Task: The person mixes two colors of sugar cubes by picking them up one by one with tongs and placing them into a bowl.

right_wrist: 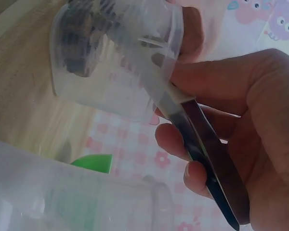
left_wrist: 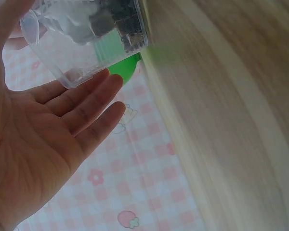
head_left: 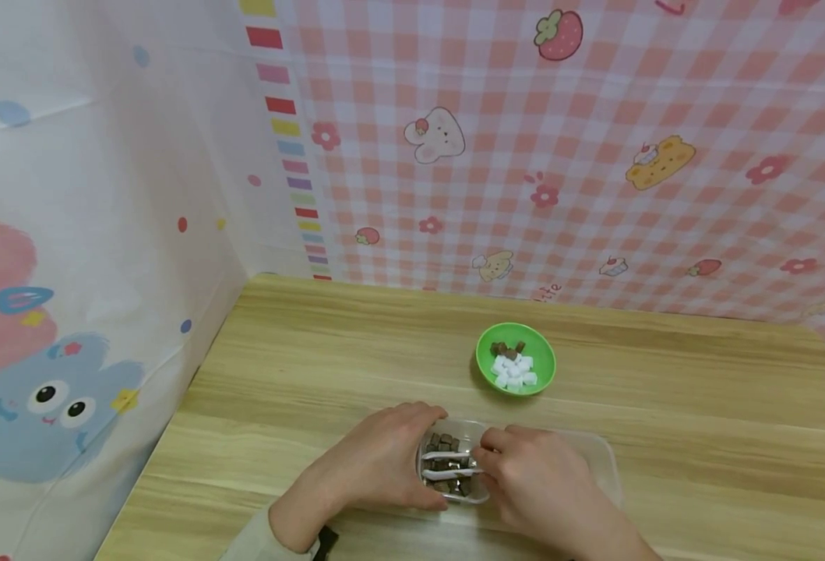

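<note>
My left hand (head_left: 384,456) grips the left side of a clear plastic box (head_left: 481,491), thumb at the near side and fingers at the far side. In the left wrist view its fingers reach out fairly straight along the box wall (left_wrist: 62,72). Several brown cubes (head_left: 443,444) lie inside. My right hand (head_left: 541,475) holds a pair of tongs (head_left: 447,473), whose two pale prongs reach into the box over the cubes. The right wrist view shows the tongs' dark, shiny handle (right_wrist: 212,163) between thumb and fingers. Whether the tips pinch a cube cannot be made out.
Beyond the hands stands a green bowl (head_left: 482,374) with several white cubes (head_left: 513,372) and several brown cubes (head_left: 506,351). A second clear container (head_left: 611,460) sits right of the box, partly behind my right hand. Patterned cloths (head_left: 496,210) hang behind and left of the wooden table (head_left: 314,351).
</note>
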Tool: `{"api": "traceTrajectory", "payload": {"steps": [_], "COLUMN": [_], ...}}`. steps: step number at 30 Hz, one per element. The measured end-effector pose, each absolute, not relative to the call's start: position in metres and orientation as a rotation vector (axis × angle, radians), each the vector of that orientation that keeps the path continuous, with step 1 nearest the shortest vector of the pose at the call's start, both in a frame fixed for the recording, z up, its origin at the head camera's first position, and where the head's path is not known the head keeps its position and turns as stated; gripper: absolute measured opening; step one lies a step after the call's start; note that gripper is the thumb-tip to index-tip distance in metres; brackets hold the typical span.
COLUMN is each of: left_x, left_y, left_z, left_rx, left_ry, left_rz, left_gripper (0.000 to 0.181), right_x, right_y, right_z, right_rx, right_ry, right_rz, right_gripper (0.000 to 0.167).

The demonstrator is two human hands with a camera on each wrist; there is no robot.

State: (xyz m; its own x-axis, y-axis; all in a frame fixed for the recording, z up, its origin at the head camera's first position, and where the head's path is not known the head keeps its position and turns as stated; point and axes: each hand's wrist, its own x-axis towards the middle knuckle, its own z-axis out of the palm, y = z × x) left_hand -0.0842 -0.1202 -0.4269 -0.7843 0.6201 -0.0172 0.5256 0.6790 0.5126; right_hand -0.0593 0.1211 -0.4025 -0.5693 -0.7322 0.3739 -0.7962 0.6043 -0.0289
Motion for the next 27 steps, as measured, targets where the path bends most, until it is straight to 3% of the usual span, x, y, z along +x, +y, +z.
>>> {"api": "traceTrajectory", "payload": {"steps": [16, 17, 21, 27], "left_x": [-0.084, -0.084, -0.083, -0.082], "left_y": [-0.119, -0.119, -0.119, -0.12], "left_z": [-0.425, -0.425, -0.425, -0.426], "left_rx": [0.954, 0.951, 0.938, 0.918], "left_ry": [2.721, 2.719, 2.72, 2.722], "left_rz": [0.719, 0.72, 0.709, 0.704], "left_gripper": [0.094, 0.094, 0.096, 0.099], "right_x": [-0.07, -0.072, -0.08, -0.093], "right_y": [0.147, 0.152, 0.17, 0.194], "right_z": [-0.392, -0.391, -0.385, -0.38], "right_rx": [1.173, 1.166, 1.058, 0.821], "right_ry": [-2.43, -2.411, -2.363, -2.306], "right_rz": [0.467, 0.517, 0.613, 0.601], "right_gripper": [0.027, 0.018, 0.015, 0.064]}}
